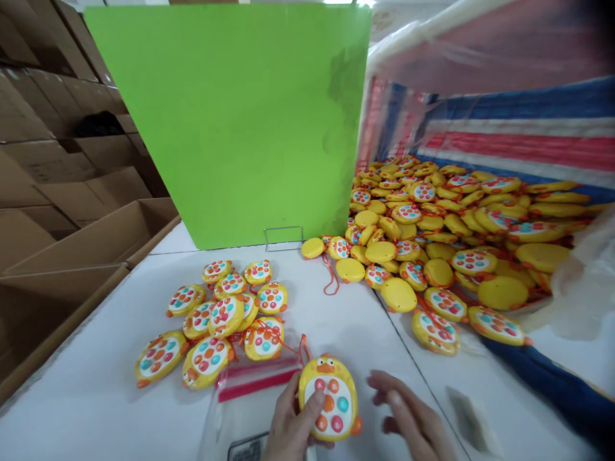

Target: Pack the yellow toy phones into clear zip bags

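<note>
My left hand (289,426) grips a yellow duck-shaped toy (329,398) with coloured buttons, the thumb pressed on its white face. An orange cord trails from the toy's top. My right hand (410,419) hovers just to the toy's right, fingers loosely spread and holding nothing. A clear zip bag (254,381) with a red strip lies on the white table under my left hand.
A small pile of the same toys (221,317) lies face-up on the white table (86,397) to the left. A large heap of the toys (446,237) spills from a striped woven sack (504,134) at right. A green board (230,121) stands behind. Cardboard boxes (62,211) line the left.
</note>
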`<state>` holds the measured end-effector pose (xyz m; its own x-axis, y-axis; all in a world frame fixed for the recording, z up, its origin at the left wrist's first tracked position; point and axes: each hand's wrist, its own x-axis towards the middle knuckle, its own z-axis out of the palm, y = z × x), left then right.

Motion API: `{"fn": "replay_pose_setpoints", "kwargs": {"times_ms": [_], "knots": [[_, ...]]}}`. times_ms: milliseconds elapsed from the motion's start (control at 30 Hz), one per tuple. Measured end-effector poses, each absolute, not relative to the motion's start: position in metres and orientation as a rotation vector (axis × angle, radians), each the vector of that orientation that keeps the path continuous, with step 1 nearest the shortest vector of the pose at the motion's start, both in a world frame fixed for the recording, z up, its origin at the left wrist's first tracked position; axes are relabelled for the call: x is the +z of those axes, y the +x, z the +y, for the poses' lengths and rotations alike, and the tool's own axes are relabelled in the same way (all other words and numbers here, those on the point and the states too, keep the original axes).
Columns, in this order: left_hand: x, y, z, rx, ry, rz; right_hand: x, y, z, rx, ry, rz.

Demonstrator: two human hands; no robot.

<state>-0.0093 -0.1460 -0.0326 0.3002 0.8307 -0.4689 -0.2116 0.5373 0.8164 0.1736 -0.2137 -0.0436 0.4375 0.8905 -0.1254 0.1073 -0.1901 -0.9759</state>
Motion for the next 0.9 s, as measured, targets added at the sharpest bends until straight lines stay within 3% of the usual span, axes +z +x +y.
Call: {"fn": "replay_pose_setpoints", "kwargs": {"times_ms": [267,467,667,800,900], "knots": [[-0.024,-0.028,-0.152,0.804,0.969,0.889,-0.031,0.103,-0.175,1.247,-1.238,-0.888],[-0.029,-0.032,-0.156,0.813,1.067,1.109,-0.05,0.094,-0.186,1.211,-1.139,-0.755],[-0.017,-0.058,-0.126,1.049,0.674,1.133,-0.067,0.147,-0.174,0.758,-1.653,-1.236],[-0.014,-0.082,-0.086,1.321,0.411,0.991,-0.065,0.19,-0.112,0.402,-1.784,-1.448],[-0.029,-0.097,-0.073,1.28,0.41,0.884,-0.063,0.206,-0.05,0.275,-1.796,-1.49]]}}
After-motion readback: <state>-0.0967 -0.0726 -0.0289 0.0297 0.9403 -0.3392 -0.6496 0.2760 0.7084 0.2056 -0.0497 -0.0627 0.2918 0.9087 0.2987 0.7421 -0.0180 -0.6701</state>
